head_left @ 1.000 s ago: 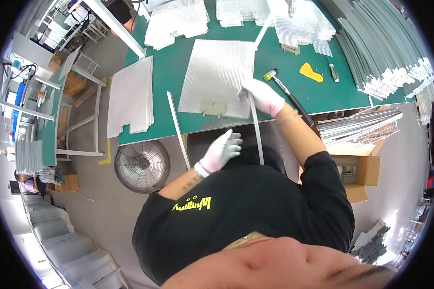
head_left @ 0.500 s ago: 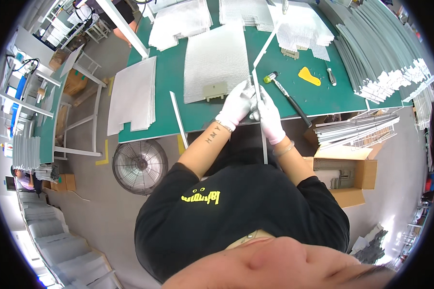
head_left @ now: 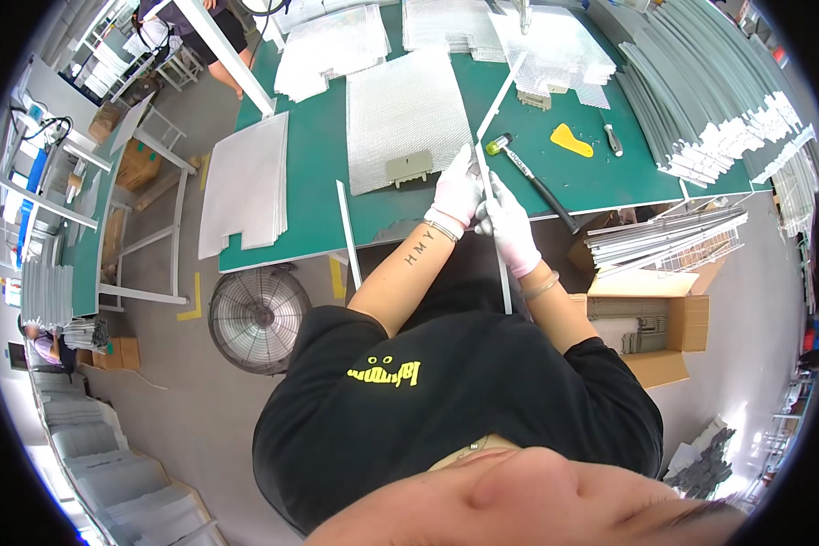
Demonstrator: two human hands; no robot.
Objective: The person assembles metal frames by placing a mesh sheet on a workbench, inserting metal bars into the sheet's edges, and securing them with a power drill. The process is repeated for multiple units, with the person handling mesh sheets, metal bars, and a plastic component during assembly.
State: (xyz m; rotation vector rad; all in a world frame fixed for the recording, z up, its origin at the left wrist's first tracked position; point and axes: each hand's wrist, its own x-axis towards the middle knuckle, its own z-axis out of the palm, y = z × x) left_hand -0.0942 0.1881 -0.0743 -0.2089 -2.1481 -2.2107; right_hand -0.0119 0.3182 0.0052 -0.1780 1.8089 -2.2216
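Note:
Both my hands wear white gloves and work at a thin pale frame strip (head_left: pixel 498 238), which meets another pale strip (head_left: pixel 503 95) at an angle. My left hand (head_left: pixel 459 193) has its fingers closed on the strip close to that joint. Slightly lower, my right hand (head_left: pixel 510 229) wraps round the same strip, whose lower end comes toward my body. Just right of the joint lies a mallet (head_left: pixel 532 177) with a black handle. A separate-looking pale strip (head_left: pixel 347 227) crosses the table edge left of my left forearm; its lower end is hidden.
Stacks of silvery mesh sheets (head_left: pixel 405 109) cover much of the green table (head_left: pixel 323 146). A yellow scraper (head_left: pixel 571 141) and screwdriver (head_left: pixel 614 141) lie right, before piled grey strips (head_left: pixel 701 91). Below are a floor fan (head_left: pixel 262 317) and an open carton (head_left: pixel 687 323).
My left hand has shifted slightly right along the strip, and my right hand a little toward me. The pale strip at the left has moved right. The whole view has shifted slightly.

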